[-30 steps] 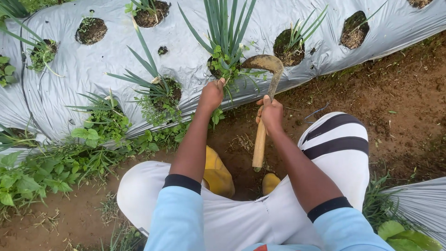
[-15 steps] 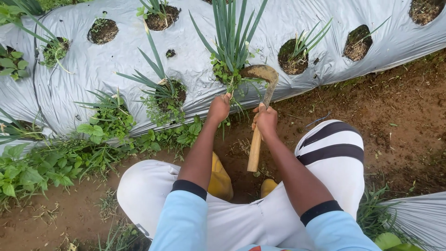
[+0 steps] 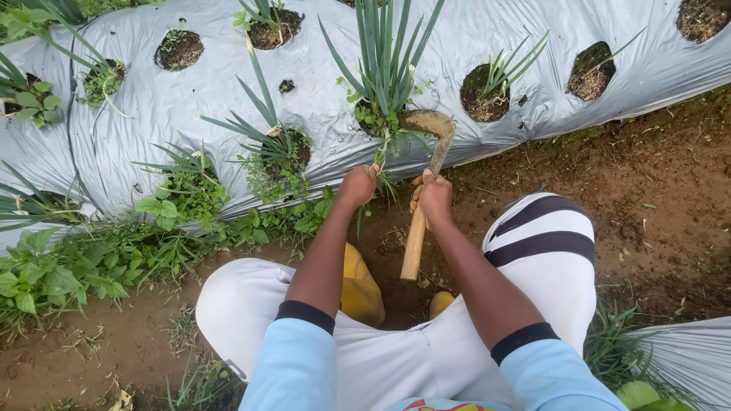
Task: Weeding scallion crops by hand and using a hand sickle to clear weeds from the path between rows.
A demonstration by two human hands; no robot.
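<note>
Both arms extended forward between bent knees. Left hand [image 3: 356,185] closed in pinch, knuckles up. Right hand [image 3: 432,197] clenched, wrist straight.

Sickle handle [image 3: 413,247] middle hidden in right hand [image 3: 432,198]; weed stems [image 3: 383,164] hidden in left hand [image 3: 358,185].

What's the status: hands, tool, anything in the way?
Right hand gripping sickle. Left hand clutching weeds at the silver mulch sheet. Tall onion plant right beside the blade.

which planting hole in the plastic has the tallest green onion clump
The hole just beyond the hands, whose tall green onion clump rises past the top of the view beside the sickle blade. The other holes hold only short shoots, weeds or bare soil.
</note>
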